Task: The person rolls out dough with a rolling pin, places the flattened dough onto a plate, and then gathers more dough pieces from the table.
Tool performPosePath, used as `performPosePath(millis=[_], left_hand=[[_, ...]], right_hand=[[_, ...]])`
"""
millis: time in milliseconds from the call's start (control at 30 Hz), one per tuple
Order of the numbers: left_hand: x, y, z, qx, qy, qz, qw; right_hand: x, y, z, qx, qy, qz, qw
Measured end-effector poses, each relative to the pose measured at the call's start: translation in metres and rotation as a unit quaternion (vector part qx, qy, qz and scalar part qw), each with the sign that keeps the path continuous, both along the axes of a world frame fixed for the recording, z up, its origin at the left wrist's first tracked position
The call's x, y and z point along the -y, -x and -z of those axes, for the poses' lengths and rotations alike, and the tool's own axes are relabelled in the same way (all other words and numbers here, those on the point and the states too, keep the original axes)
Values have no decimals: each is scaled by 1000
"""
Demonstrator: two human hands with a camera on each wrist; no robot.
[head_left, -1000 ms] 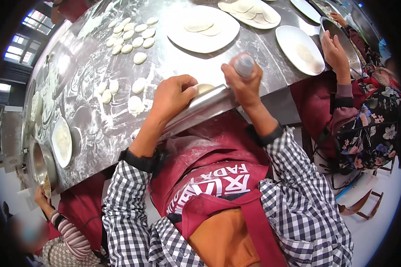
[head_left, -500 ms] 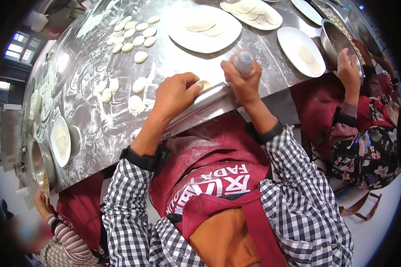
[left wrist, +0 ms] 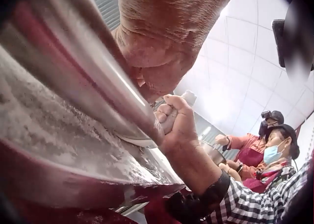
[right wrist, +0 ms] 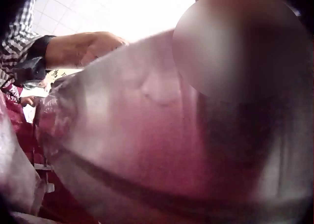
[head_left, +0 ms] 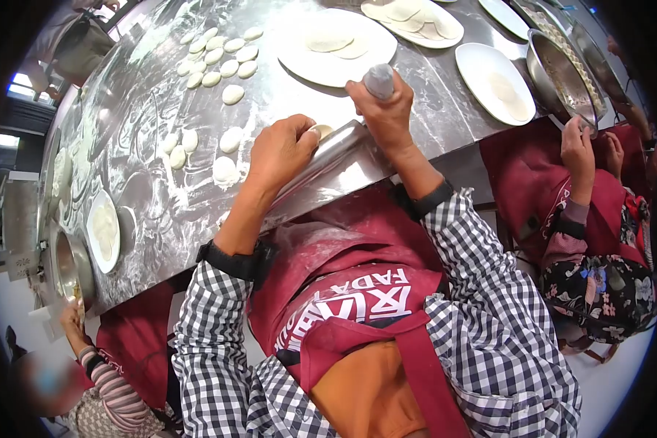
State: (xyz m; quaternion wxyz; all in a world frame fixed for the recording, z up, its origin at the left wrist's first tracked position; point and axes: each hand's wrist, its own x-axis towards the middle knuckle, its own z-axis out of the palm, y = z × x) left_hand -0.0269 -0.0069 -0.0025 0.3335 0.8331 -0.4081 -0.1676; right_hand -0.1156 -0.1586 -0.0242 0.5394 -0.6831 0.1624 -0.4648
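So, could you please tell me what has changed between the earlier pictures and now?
The right hand and the shiny metal roller have moved away from the body and slightly left; the left hand and the round pale dough disc have followed. The neighbour's hand has moved lower in the head view, beside the round steel bowl. Unchanged: the right hand's grip on the grey handle, and the rounded white plates.
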Motion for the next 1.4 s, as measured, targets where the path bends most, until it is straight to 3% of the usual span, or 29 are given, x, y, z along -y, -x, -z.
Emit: performPosePath(millis=[167, 267, 300, 433, 567, 667, 700, 833, 967, 1067, 1200, 1300, 1400], left_hand=[[-4, -2, 9, -2, -11, 31, 999], [-10, -14, 7, -256, 8, -13, 967], [-13, -9, 2, -285, 16, 2, 958], [-8, 3, -7, -94, -5, 24, 995], [4, -5, 3, -74, 0, -2, 997], [1, -3, 3, -63, -30, 39, 997], [-1, -5, 6, -72, -14, 36, 997], [-12, -14, 5, -322, 78, 0, 943], [-13, -5, 8, -215, 49, 33, 975], [-4, -5, 2, -122, 40, -2, 992], [-1, -2, 1, -59, 1, 27, 998], [-2, -9, 5, -90, -21, 50, 994], [-6, -12, 6, -317, 80, 8, 945]], right_hand=[[-16, 53, 0, -30, -48, -12, 998], [-20, 65, -3, -39, -74, -20, 996], [-19, 61, -3, -36, -74, -19, 996], [-2, 14, 0, -23, -15, -2, 1000], [2, -5, 3, -6, 16, 13, 1000], [-7, 28, -1, -20, -47, -8, 999], [-11, 42, 1, -23, -37, -4, 999], [-22, 68, -3, -23, -67, -25, 997], [-10, 35, -3, -12, -27, -10, 1000], [-3, -1, -3, 15, 24, 5, 1000], [-5, 12, -3, 11, 4, 14, 1000], [-13, 48, 1, -27, -35, -1, 999], [-20, 64, -1, -28, -39, -4, 999]])
